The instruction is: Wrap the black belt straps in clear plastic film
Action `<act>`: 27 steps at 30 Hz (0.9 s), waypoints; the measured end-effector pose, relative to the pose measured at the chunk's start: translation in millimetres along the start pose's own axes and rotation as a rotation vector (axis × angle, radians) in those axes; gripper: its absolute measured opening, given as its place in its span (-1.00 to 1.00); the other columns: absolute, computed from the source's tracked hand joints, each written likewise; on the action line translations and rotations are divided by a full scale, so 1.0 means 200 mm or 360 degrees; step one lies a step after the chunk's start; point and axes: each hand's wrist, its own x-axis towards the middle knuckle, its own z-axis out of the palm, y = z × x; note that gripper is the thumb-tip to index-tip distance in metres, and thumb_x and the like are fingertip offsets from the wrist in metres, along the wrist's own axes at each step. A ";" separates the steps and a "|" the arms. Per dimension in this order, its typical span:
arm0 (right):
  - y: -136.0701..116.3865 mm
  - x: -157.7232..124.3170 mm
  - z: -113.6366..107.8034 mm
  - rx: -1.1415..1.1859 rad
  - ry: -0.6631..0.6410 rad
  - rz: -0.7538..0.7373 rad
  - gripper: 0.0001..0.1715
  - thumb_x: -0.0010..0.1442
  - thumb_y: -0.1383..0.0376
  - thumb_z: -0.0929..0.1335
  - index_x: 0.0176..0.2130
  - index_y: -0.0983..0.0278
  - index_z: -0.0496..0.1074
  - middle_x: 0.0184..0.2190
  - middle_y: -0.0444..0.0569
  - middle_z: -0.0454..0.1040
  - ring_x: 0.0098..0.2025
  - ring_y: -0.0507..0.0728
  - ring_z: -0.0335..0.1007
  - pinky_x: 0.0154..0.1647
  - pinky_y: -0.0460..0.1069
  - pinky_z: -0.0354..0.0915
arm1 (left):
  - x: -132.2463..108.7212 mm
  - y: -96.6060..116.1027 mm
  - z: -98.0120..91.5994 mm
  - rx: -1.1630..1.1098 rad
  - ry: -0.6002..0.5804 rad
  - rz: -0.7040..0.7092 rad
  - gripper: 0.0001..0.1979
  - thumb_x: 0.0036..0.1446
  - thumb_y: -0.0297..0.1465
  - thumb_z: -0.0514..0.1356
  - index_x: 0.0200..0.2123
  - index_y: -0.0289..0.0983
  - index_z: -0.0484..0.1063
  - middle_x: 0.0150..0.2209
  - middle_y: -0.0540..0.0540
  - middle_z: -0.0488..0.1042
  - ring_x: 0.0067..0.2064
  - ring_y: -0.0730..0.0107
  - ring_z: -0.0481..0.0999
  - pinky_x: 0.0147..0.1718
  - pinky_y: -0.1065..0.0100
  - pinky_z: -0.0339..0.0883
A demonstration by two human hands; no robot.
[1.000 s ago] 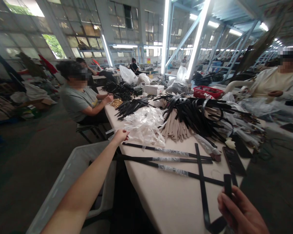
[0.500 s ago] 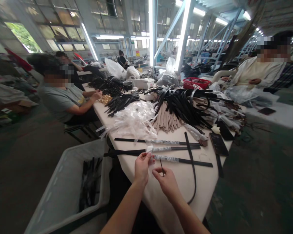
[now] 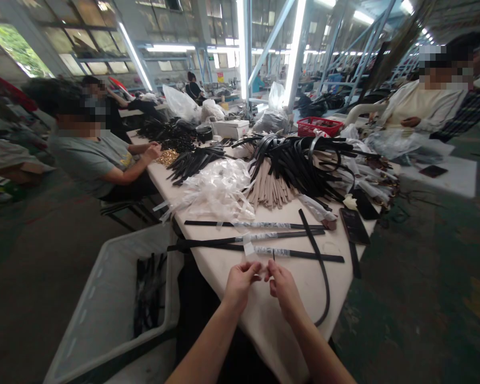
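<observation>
My left hand [image 3: 239, 285] pinches a strip of translucent white plastic film [image 3: 248, 247] that rises from the fingertips. Right beside it, my right hand [image 3: 283, 288] is closed on a thin dark stick-like tool [image 3: 274, 255], its kind too small to make out. The fingertips of both hands almost meet above the table's near part. Just beyond them lie black straps with clear film wrapped round their middles: a near strap [image 3: 318, 256], a middle strap [image 3: 208, 242] and a far strap [image 3: 208, 223]. A long curved black strap [image 3: 322, 266] crosses their right ends.
A heap of clear plastic strips [image 3: 220, 186] and a pile of black straps [image 3: 292, 160] cover the table's [image 3: 208, 266] far side. A phone [image 3: 354, 225] lies near the right edge. A white bin [image 3: 104, 282] stands at left. Co-workers sit at left and right.
My left hand has come down nearer to me with the film. The right hand has moved up beside it, bringing the fingertips together. The whole view has shifted slightly.
</observation>
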 end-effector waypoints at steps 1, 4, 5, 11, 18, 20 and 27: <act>-0.01 -0.02 -0.01 0.0070 -0.0050 0.0025 -0.38 0.25 -0.19 0.24 -0.23 0.30 0.44 -0.48 -0.12 0.40 -0.64 -0.05 0.05 -0.63 -0.12 -0.01 | 0.02 0.00 0.00 -0.0056 0.0095 0.0004 -0.69 -0.09 -0.24 0.48 -0.41 -0.39 0.60 -0.43 -0.15 0.57 -0.41 0.42 0.50 -0.36 0.40 0.40; -0.03 -0.07 -0.03 0.0034 -0.0157 -0.0007 -0.48 0.28 -0.13 0.25 -0.19 0.26 0.41 -0.50 -0.16 0.37 -0.61 -0.04 0.08 -0.63 -0.13 -0.01 | 0.06 0.02 0.01 -0.0287 0.0268 -0.0021 -0.69 -0.14 -0.28 0.52 -0.42 -0.37 0.57 -0.42 -0.11 0.56 -0.42 0.47 0.50 -0.36 0.43 0.42; -0.03 -0.09 -0.04 -0.0070 -0.0151 -0.0044 -0.50 0.27 -0.11 0.28 -0.24 0.27 0.42 -0.53 -0.15 0.37 -0.61 -0.02 0.13 -0.62 -0.12 0.03 | 0.08 0.03 0.01 -0.0361 0.0284 -0.0034 -0.70 -0.14 -0.30 0.52 -0.42 -0.37 0.57 -0.41 -0.10 0.56 -0.41 0.47 0.51 -0.35 0.43 0.43; -0.02 -0.13 -0.04 -0.0380 0.0007 -0.0118 -0.54 0.30 -0.04 0.28 -0.36 0.28 0.40 -0.52 -0.07 0.49 -0.62 0.03 0.35 -0.59 -0.08 0.22 | 0.10 0.07 0.06 -0.0608 0.0288 -0.0082 -0.80 -0.05 -0.40 0.48 -0.39 -0.36 0.56 -0.35 -0.11 0.58 -0.33 0.43 0.54 -0.28 0.42 0.46; -0.04 -0.08 -0.02 -0.0332 -0.0116 -0.0094 -0.53 0.27 -0.06 0.30 -0.31 0.30 0.41 -0.48 -0.05 0.54 -0.67 0.02 0.37 -0.65 -0.10 0.20 | 0.06 0.03 0.08 -0.0275 0.0115 -0.0039 -0.72 -0.09 -0.29 0.49 -0.41 -0.38 0.57 -0.41 -0.13 0.56 -0.39 0.41 0.51 -0.35 0.40 0.42; -0.03 -0.05 -0.03 -0.0250 -0.0138 -0.0045 -0.51 0.22 -0.09 0.33 -0.27 0.30 0.38 -0.47 -0.04 0.56 -0.67 0.03 0.37 -0.65 -0.09 0.21 | 0.03 0.00 0.07 -0.0102 -0.0009 -0.0110 -0.67 -0.07 -0.22 0.47 -0.42 -0.39 0.58 -0.46 -0.15 0.55 -0.47 0.40 0.48 -0.47 0.39 0.36; 0.00 -0.04 -0.12 -0.0161 -0.0692 0.0223 -0.50 0.24 -0.06 0.30 -0.29 0.35 0.41 -0.53 -0.02 0.55 -0.58 0.04 0.42 -0.50 -0.09 0.28 | 0.05 0.08 -0.08 -0.0073 0.0301 0.0116 -0.66 -0.09 -0.18 0.47 -0.40 -0.34 0.60 -0.40 -0.14 0.58 -0.43 0.45 0.46 -0.45 0.46 0.28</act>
